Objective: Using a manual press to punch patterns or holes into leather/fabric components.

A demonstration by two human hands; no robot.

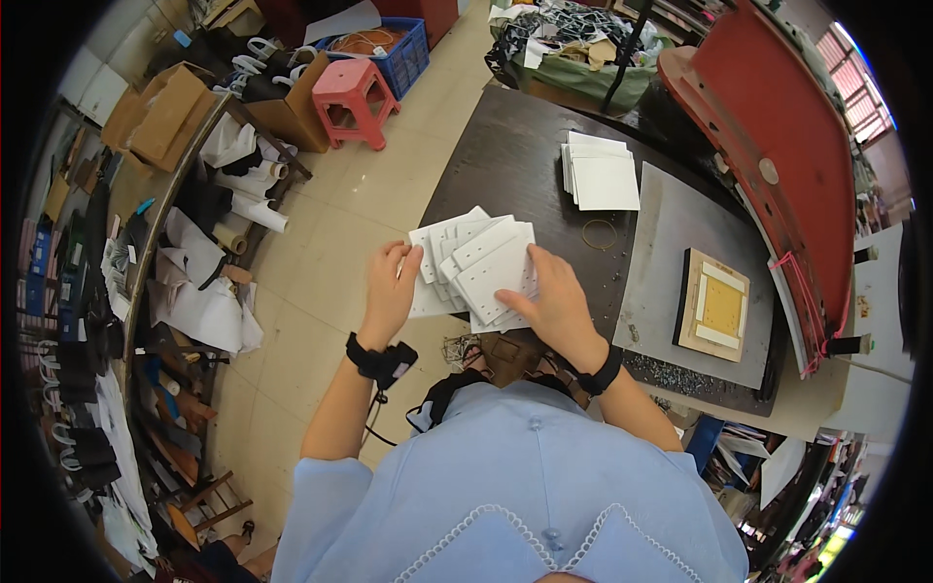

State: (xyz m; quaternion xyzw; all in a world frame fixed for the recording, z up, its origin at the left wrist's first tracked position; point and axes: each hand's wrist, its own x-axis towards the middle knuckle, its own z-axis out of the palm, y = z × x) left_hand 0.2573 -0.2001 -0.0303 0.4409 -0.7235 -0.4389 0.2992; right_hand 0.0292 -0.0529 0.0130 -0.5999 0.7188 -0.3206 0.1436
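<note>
dark worktable (505, 146), fanned white punched cards (476, 267), neat white stack (601, 173), grey board (680, 253), rubber band (599, 234)

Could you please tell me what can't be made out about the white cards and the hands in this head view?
- Lower white cards: hidden under the fanned top ones, so no count.
- Right hand: palm and fingertips face down; grip unseen.
- Left hand: fingertips at the cards' edge; hold unclear.
- Small holes in the cards: too small to count.

Fanned cards (483, 264) on table (505, 146)
</note>
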